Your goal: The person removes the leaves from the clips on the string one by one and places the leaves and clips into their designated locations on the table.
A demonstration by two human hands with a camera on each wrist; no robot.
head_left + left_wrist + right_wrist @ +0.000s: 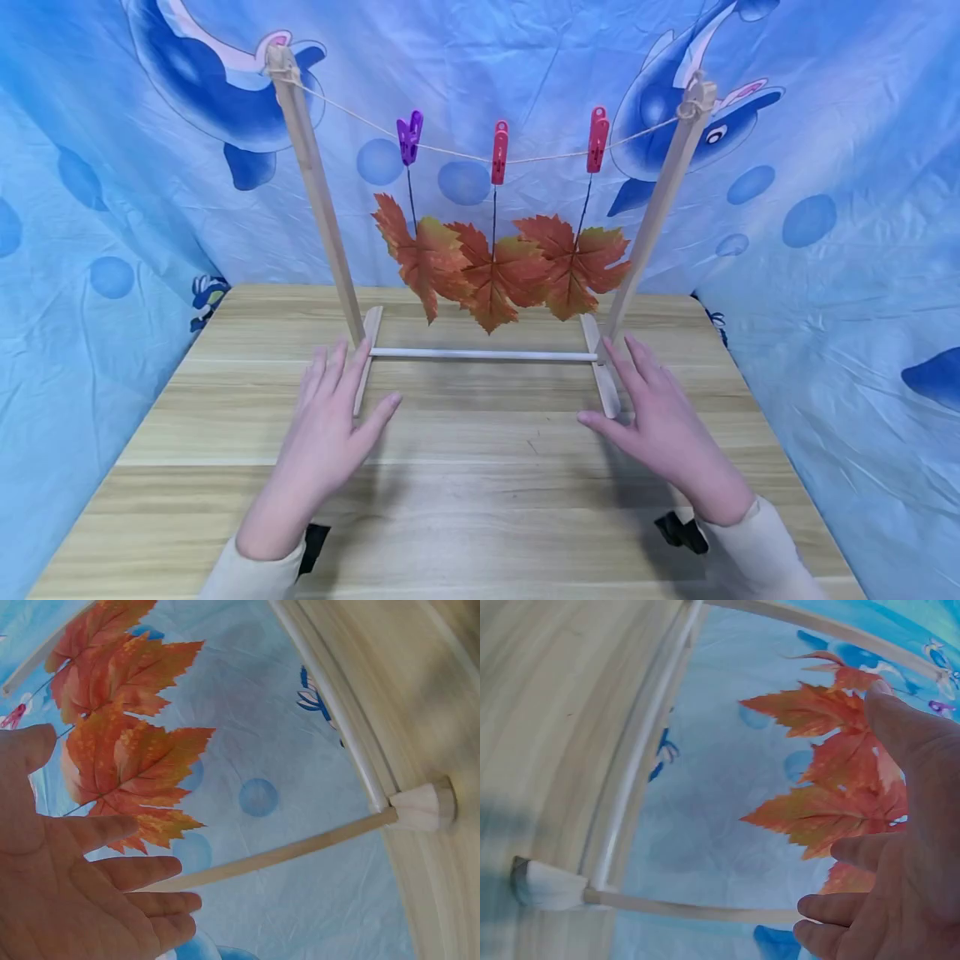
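Note:
A wooden frame has a left post (318, 196), a right post (663, 196) and a white rod (480, 355) joining their feet. Between the post tops sags a thin string (345, 111). One purple clothespin (408, 140) and two pinkish-red ones, a middle clothespin (499, 154) and a right clothespin (597, 142), clip it. Below them hang three orange maple leaves (498, 279) by dark stems. My left hand (326, 425), fingers spread and straight, is near the left post's base; my right hand (660, 417) mirrors it at the right. Neither holds anything. Whether fingertips touch the posts, I cannot tell.
The frame stands toward the back of a wood-grain table (480, 500). Behind and beside it hangs a blue curtain (847, 317) printed with dolphins and spots. The right foot (609, 396) points toward me from under its post.

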